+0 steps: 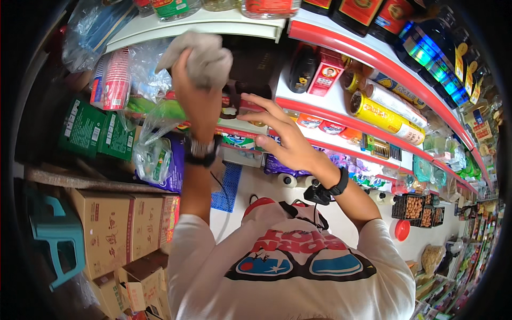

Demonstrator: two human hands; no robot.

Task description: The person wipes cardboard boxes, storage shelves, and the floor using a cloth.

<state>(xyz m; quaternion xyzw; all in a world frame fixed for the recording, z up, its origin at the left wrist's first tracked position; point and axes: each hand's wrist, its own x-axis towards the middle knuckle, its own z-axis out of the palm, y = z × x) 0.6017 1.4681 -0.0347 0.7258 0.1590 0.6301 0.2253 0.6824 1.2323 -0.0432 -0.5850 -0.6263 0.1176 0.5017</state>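
Left hand [185, 74] grasps a grey cloth [208, 56] at 11 o'clock. Right hand [285, 136] is released, fingers spread; a red box [326, 73] stands at its 1 o'clock.

Head view: from the person's head, the left of two side-by-side cameras
Facing: steeply downward, with the space ahead at the top; upright, unmirrored
Lens: wide fisheye, straight edges bowing toward a dark rim
Shirt [298, 288]: close below, lower middle
Left hand [198, 101] and right hand [290, 143]: at arm's reach
Shelves [344, 113]: ahead, curving down the right
Floor [255, 184]: farther below
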